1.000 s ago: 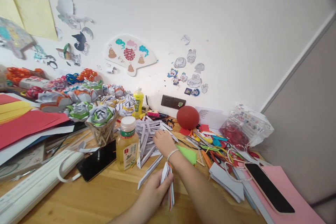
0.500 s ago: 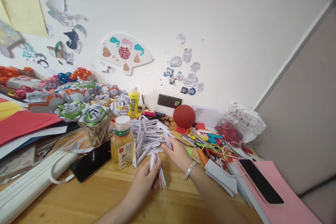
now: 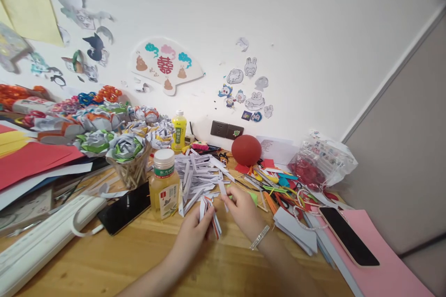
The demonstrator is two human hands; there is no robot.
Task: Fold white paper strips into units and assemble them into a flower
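Note:
My left hand [image 3: 195, 227] is closed around a bundle of folded paper strips [image 3: 215, 223], white with orange and dark edges, held over the front of the wooden table. Just right of it, my right hand [image 3: 242, 209] pinches one white folded paper strip [image 3: 223, 191] between thumb and fingers. The single strip points upward, close to the bundle but apart from it. Behind both hands lies a loose heap of white folded strips [image 3: 198, 174]. A silvery bracelet [image 3: 259, 237] circles my right wrist.
A bottle of yellowish drink [image 3: 164, 190] stands left of the heap, near a dark phone [image 3: 127, 209] and a white power strip [image 3: 45, 250]. Paper flowers [image 3: 127, 146] fill a stick-sided cup. To the right are a red ball [image 3: 246, 150], scissors, white papers [image 3: 296, 229] and another phone [image 3: 348, 235].
My right hand has come back from the heap with a white strip and now holds it beside the bundle. My left hand keeps its grip. The view has shifted slightly.

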